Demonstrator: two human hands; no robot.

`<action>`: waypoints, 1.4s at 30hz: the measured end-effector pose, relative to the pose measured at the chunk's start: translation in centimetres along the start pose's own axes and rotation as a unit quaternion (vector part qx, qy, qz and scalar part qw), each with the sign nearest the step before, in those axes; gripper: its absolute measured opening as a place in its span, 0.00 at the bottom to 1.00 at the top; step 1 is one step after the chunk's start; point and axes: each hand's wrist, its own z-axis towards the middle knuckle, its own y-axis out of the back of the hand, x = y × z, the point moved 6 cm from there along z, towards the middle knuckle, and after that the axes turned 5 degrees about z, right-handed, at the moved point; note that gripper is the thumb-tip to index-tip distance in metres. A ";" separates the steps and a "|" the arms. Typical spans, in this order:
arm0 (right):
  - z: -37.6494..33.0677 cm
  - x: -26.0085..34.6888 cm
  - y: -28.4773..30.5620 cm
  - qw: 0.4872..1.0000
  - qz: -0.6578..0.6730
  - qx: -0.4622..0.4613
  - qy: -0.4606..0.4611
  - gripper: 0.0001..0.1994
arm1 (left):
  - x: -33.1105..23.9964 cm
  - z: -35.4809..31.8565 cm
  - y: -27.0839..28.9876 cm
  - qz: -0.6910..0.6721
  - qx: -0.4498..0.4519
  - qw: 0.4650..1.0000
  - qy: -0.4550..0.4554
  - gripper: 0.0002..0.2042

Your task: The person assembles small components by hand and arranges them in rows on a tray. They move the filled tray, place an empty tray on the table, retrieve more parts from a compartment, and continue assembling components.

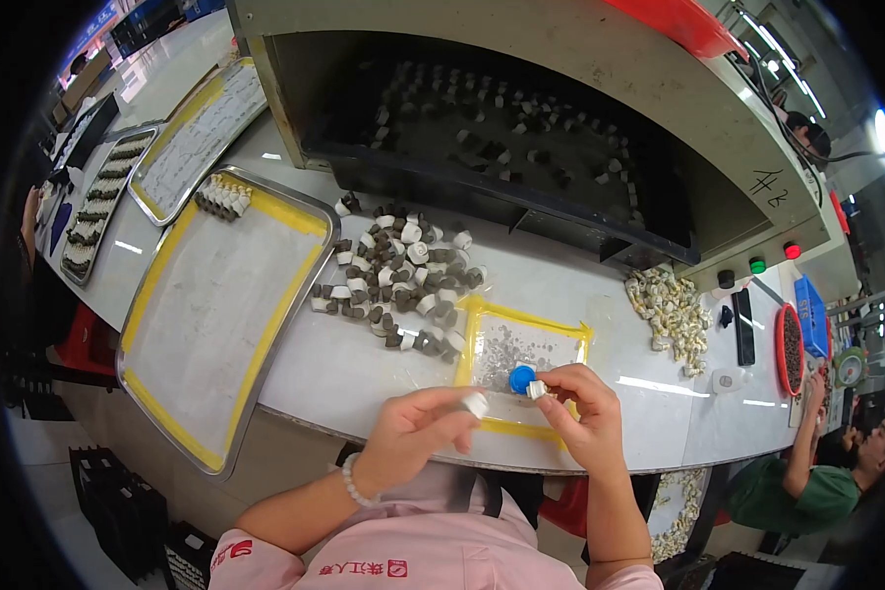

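In front of me my left hand (418, 428) pinches a small white part (475, 404), slightly blurred. My right hand (590, 418) grips a small cream-white piece (538, 390) between thumb and fingers. Just beside that piece is a round blue cap (522, 379); whether I hold it or it lies below, I cannot tell. Both hands are over a yellow-taped work sheet (481, 339) with grey smudges. Left of the sheet lies a heap of white-and-grey small parts (395, 265).
At left stands a metal tray (216, 324) with yellow tape and a cluster of parts (223, 197) in its far corner. A machine housing (757, 187) with a dark opening rises behind. Cream pieces (667, 310) are piled at right, near a black phone-like slab (744, 326). A person (816, 492) works farther right.
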 end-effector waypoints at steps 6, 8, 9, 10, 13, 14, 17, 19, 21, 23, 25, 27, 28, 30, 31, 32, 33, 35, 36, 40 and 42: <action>-0.5 0.6 -1.3 0.994 0.088 0.063 -0.024 0.12 | 1.4 1.2 -1.0 -0.059 0.037 0.997 0.015 0.08; -0.7 0.4 -1.6 0.994 0.095 0.061 -0.016 0.12 | 1.4 1.1 -0.9 -0.062 0.036 0.997 0.020 0.08; -0.7 0.4 -1.7 0.993 0.101 0.059 -0.009 0.12 | 1.5 1.1 -0.8 -0.065 0.035 0.997 0.025 0.08; -0.7 0.4 -1.7 0.993 0.102 0.058 -0.008 0.12 | 1.5 1.1 -0.8 -0.065 0.036 0.997 0.025 0.08; -0.6 0.6 -2.0 0.994 0.077 0.071 -0.005 0.13 | 1.6 1.1 -0.6 -0.076 0.021 0.997 0.026 0.08; -0.6 0.6 -2.0 0.996 0.064 0.069 0.000 0.13 | 1.6 1.1 -0.6 -0.075 0.022 0.997 0.025 0.08; -0.7 0.7 -2.2 0.997 0.050 0.064 0.010 0.12 | 1.8 1.0 -0.7 -0.076 0.020 0.997 0.009 0.08; -1.0 0.6 -2.3 0.997 0.049 0.060 0.012 0.12 | 1.8 0.8 -0.8 -0.078 0.018 0.997 -0.004 0.08; -1.1 0.0 -2.3 0.995 0.086 0.051 -0.004 0.11 | 1.6 0.8 -0.8 -0.056 0.003 0.998 -0.022 0.06; -1.2 0.0 -2.4 0.995 0.085 0.055 -0.008 0.11 | 1.7 0.7 -0.8 -0.039 0.004 0.999 -0.027 0.06; -1.4 -0.1 -2.4 0.995 0.083 0.057 -0.013 0.11 | 1.9 0.5 -0.8 -0.023 0.006 0.999 -0.032 0.06; -1.4 -0.3 -2.3 0.994 0.084 0.062 -0.021 0.10 | 2.0 0.7 -0.9 -0.012 0.017 0.999 -0.045 0.06; -1.3 0.0 -2.0 0.995 0.079 0.054 -0.020 0.10 | 1.9 0.7 -1.0 -0.013 0.026 0.999 -0.044 0.06; -1.2 0.5 -2.1 0.995 0.047 0.079 -0.047 0.11 | 2.0 0.8 -0.8 -0.020 0.022 0.999 -0.012 0.07; -1.3 0.4 -2.0 0.994 0.053 0.077 -0.049 0.11 | 2.0 1.0 -0.8 -0.027 0.035 0.999 -0.009 0.08; -1.2 0.7 -1.7 0.995 0.045 0.069 -0.049 0.11 | 1.6 0.9 -0.9 -0.030 0.046 0.998 -0.011 0.08; -1.1 1.0 -1.6 0.993 0.045 0.097 -0.041 0.11 | 1.5 0.7 -1.1 -0.015 0.035 0.999 0.023 0.09; -0.9 1.2 -0.6 0.992 -0.022 0.126 -0.009 0.11 | 0.5 -0.4 -0.6 0.043 0.034 0.997 0.048 0.12; -0.9 0.8 1.4 0.996 -0.076 0.056 -0.001 0.10 | -0.3 -1.0 0.1 0.044 0.035 0.997 0.048 0.12; -2.5 -1.0 12.3 0.920 -0.308 -0.238 -0.034 0.10 | -7.2 -3.9 6.2 0.232 -0.121 0.959 -0.110 0.12; -4.1 -2.6 17.3 0.844 -0.449 -0.292 -0.033 0.12 | -10.9 -4.4 10.0 0.312 -0.214 0.913 -0.152 0.10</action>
